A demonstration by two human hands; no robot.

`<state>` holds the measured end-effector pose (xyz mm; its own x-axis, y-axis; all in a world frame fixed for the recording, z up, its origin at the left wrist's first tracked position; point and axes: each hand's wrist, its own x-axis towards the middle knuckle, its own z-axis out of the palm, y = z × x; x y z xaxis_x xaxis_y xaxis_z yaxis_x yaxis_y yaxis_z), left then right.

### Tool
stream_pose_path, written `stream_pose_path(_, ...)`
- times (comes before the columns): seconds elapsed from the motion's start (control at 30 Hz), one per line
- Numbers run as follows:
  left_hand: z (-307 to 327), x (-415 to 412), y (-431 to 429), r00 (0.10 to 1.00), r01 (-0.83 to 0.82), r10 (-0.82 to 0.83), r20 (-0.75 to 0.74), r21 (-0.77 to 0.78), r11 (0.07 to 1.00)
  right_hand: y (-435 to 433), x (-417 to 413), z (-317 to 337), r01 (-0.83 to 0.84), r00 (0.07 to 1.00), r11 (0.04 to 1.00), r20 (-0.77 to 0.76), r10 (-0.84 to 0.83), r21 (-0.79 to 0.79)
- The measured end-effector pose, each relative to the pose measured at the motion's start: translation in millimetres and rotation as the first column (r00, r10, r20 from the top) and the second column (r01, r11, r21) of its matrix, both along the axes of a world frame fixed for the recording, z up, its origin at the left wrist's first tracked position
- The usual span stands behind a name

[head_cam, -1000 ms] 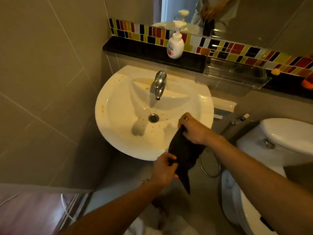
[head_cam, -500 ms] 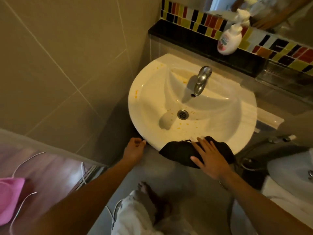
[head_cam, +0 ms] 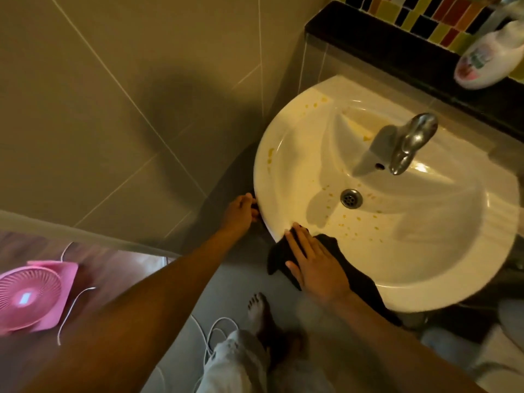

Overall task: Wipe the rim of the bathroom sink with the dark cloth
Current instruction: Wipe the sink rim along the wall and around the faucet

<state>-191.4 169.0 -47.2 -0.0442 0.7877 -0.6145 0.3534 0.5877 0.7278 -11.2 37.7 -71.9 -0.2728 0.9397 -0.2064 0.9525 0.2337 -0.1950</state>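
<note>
A white round sink [head_cam: 283, 154] hangs from the tiled wall, with yellow-orange specks on its rim and in the bowl. The dark cloth [head_cam: 357, 276] lies draped over the near-left part of the rim. My right hand [head_cam: 312, 265] presses flat on the cloth, fingers spread toward the rim's left side. My left hand [head_cam: 239, 212] grips the outer left edge of the sink, fingers curled under the rim. A chrome tap [head_cam: 411, 143] stands at the back and the drain [head_cam: 351, 197] sits in the middle of the bowl.
A soap pump bottle [head_cam: 487, 61] stands on the black ledge [head_cam: 368, 32] behind the sink. A pink fan [head_cam: 31, 296] with a white cable [head_cam: 212, 333] sits on the floor at left. My bare foot [head_cam: 259, 310] is below the sink. The tiled wall lies close on the left.
My right hand has slid the cloth leftward along the near rim. My left hand stays on the sink's left edge. The camera has shifted left and down.
</note>
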Motion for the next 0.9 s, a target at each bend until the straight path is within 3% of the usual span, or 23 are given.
stream_pose_path(0.2,-2.2,-13.9,23.1,0.993,-0.105,0.105,0.052,-0.005,0.994,67.3,-46.1,-11.1,0.081,0.994,0.997,-0.073,-0.082,-0.014)
stream_pose_path(0.33,-3.5,-20.0,39.5,0.993,-0.106,0.107,0.050,-0.017,0.994,129.1,-69.6,-15.6,0.140,0.975,0.990,-0.175,-0.135,0.017)
stream_pose_path(0.47,-10.0,-19.3,53.3,0.999,-0.030,0.031,-0.023,0.045,0.999,211.9,-83.4,-17.9,0.316,0.904,0.949,-0.301,-0.304,-0.008)
stream_pose_path(0.67,-15.3,4.9,80.8,0.988,0.117,-0.092,-0.126,0.215,0.970,308.0,-57.5,-16.9,0.289,0.946,0.953,-0.181,-0.270,0.088)
stream_pose_path(0.8,-14.3,21.2,101.2,0.956,0.203,-0.087,-0.281,0.416,0.887,354.9,-31.8,-16.6,0.270,0.960,0.954,-0.116,-0.256,0.129)
stream_pose_path(0.9,-18.0,35.3,114.4,0.933,0.284,-0.122,-0.340,0.482,0.829,374.5,-6.2,-14.7,0.236,0.968,0.959,-0.128,-0.218,0.154)
